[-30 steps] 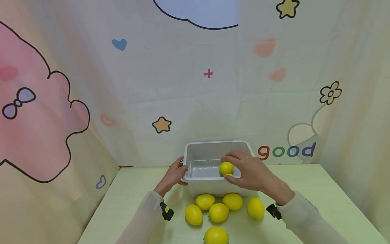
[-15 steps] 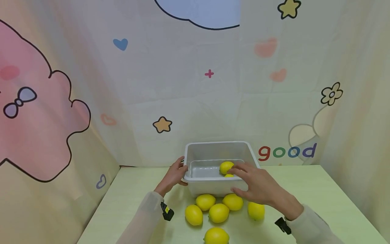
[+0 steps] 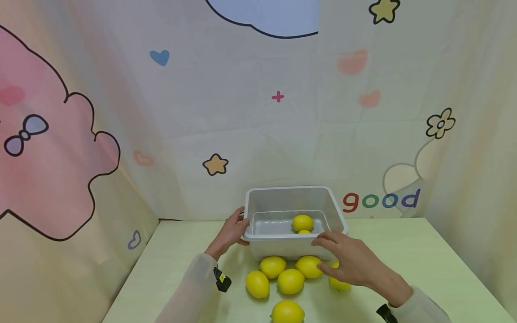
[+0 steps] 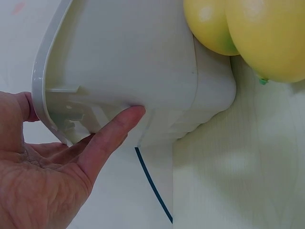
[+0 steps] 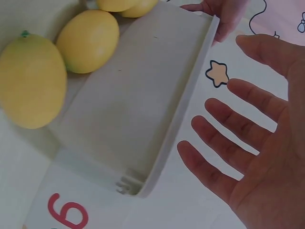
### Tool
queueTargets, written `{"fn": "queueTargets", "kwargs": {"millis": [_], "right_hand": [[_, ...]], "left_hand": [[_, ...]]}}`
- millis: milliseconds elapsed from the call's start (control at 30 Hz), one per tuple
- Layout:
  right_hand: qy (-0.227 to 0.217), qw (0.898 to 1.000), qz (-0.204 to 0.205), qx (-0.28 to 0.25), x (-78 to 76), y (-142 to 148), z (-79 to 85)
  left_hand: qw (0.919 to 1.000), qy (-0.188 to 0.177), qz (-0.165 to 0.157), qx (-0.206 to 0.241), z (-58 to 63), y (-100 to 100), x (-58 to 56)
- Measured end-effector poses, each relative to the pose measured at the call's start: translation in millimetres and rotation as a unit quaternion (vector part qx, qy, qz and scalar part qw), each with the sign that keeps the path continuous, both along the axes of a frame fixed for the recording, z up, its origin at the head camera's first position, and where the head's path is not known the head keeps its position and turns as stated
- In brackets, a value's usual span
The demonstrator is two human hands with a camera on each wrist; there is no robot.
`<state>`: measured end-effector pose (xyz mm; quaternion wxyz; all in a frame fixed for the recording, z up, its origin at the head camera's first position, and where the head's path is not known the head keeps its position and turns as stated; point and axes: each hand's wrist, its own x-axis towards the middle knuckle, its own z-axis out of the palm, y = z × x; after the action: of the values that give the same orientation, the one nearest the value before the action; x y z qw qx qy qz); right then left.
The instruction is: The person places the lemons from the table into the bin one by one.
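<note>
My left hand (image 3: 229, 232) grips the left rim of a white plastic bin (image 3: 278, 246). In the left wrist view the thumb is at the rim and a finger lies along the outer wall. Inside the bin, toward its right side, sit a whole lemon (image 3: 303, 223) and a second lemon (image 3: 304, 232) mostly hidden by the front wall. My right hand (image 3: 357, 262) hovers in front of the bin's right front corner, its fingers spread and holding nothing. Beneath it a lemon (image 3: 340, 285) is partly covered by the hand.
Several more lemons lie on the pale green table (image 3: 169, 269) before the bin, including one lemon (image 3: 309, 267) close to its front wall and another lemon (image 3: 287, 312) nearest the person. A printed curtain (image 3: 258, 134) stands right behind the bin.
My right hand has drawn back out of the bin, toward the right and nearer the person. The lemon inside has shifted slightly right. My left hand stays on the rim.
</note>
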<state>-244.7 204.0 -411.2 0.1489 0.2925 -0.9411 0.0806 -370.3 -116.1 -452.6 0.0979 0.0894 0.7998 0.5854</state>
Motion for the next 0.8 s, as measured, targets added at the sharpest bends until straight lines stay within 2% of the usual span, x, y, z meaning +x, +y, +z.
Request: {"fn": "queueTargets", "kwargs": {"millis": [233,500,800], "right_hand": [[-0.015,1.000,-0.004,0.002,1.3,12,-19.0],[-0.097,0.995,-0.029,0.009,-1.2,24,-39.3],[-0.134,0.990,-0.035,-0.008,-4.7,29,-61.3]], "left_hand": [[0.9999,-0.006,-0.004,-0.007,1.8,0,-1.5],[1.0000,-0.003,-0.004,-0.007,-0.3,-2,-1.5],[0.9999,-0.005,0.007,-0.006,-1.3,-1,-0.4]]}}
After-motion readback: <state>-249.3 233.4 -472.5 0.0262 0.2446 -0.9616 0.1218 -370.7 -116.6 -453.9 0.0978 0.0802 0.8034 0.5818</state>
